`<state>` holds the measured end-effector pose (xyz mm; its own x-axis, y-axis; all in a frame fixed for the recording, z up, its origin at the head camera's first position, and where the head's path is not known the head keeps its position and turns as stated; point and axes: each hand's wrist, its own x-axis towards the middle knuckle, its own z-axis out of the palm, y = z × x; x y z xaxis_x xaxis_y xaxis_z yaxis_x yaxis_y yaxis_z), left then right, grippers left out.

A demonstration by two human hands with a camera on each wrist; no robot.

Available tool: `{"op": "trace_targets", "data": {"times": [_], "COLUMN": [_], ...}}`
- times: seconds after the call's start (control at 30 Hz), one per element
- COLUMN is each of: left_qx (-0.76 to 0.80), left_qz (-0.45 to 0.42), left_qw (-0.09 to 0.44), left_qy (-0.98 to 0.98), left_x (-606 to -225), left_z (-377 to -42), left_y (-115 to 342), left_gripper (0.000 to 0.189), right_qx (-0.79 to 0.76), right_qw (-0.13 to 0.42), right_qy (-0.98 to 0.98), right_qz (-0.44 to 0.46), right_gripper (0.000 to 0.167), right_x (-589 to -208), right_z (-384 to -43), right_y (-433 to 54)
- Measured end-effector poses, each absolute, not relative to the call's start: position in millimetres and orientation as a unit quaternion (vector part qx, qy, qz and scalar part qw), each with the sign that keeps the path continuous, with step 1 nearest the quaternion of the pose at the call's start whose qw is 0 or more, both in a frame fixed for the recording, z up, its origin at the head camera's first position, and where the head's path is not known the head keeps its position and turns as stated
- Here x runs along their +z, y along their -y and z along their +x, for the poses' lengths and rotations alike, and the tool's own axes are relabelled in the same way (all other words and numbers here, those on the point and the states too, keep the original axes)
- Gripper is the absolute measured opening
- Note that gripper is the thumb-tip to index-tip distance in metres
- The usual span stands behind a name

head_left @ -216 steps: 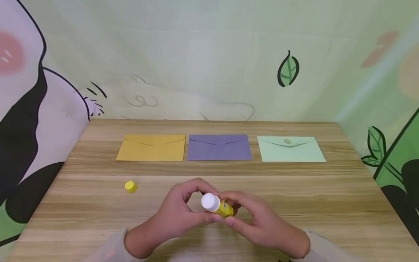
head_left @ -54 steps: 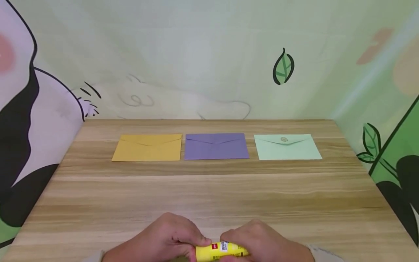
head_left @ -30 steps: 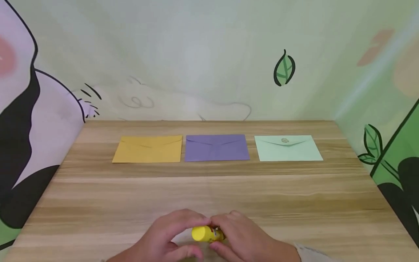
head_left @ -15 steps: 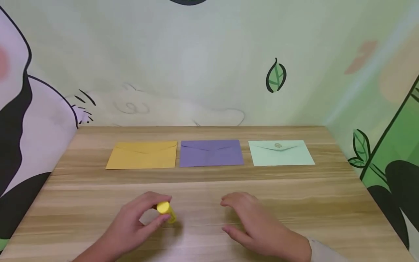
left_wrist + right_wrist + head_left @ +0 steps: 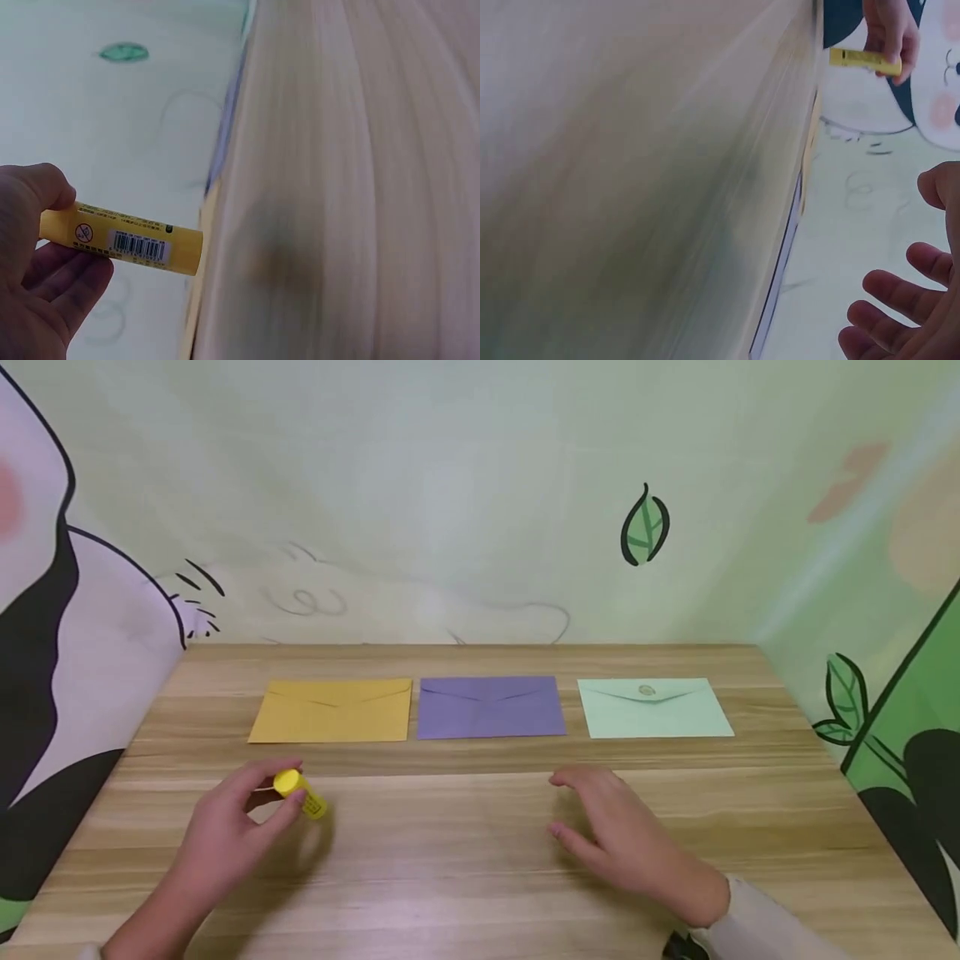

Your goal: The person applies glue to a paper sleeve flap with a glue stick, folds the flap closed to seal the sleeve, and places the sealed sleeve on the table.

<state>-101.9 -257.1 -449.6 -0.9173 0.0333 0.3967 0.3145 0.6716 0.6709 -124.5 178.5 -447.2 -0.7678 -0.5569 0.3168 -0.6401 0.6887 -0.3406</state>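
Observation:
A yellow glue stick (image 5: pixel 308 801) with its yellow cap on is pinched near the capped end by the left hand (image 5: pixel 232 831), over the left part of the table, below the yellow envelope (image 5: pixel 330 714). In the left wrist view the glue stick (image 5: pixel 139 241) shows a barcode label, and its lower end stands off the tabletop. The right hand (image 5: pixel 618 831) hovers above the right-hand part of the table, fingers relaxed and thumb apart, holding nothing. The right wrist view also shows its spread fingers (image 5: pixel 900 296), with the glue stick (image 5: pixel 864 61) in the other hand beyond.
A purple envelope (image 5: pixel 491 710) and a pale green envelope (image 5: pixel 654 710) with a round seal lie in a row with the yellow one along the back of the wooden table (image 5: pixel 450 843). A wall cloth (image 5: pixel 420 510) with cartoon drawings hangs behind.
Earlier the glue stick was uncapped, its cap lying on the table; now it is capped. The hands have parted, the left carrying the glue stick leftward and forward, the right letting go and moving right.

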Motion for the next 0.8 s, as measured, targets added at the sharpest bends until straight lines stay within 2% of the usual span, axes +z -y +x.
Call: {"op": "trace_targets", "data": {"times": [0.4,0.7,0.8], "left_qx": [-0.366,-0.332,-0.314], "left_qz": [-0.041,-0.050,-0.053], "left_qw": [0.162,0.123,0.130], "left_qy": [0.916,0.934,0.939], "left_x": [-459.2,-458.3,-451.3], "left_z": [-109.1,-111.5,-113.8], "left_y": [285.1,284.2,280.3], "left_gripper": [0.036,0.051,0.057], "right_qx": [0.215,0.212,0.200], "right_qw": [0.070,0.066,0.060], "right_qy": [0.928,0.936,0.941], "right_qz": [0.296,0.275,0.265], "right_gripper": [0.050,0.051,0.056], "right_x": [-458.5,-462.1,-458.2], "right_z": [-143.7,-157.1,-166.9], "right_y": [-190.4,-197.6,-202.6]}}
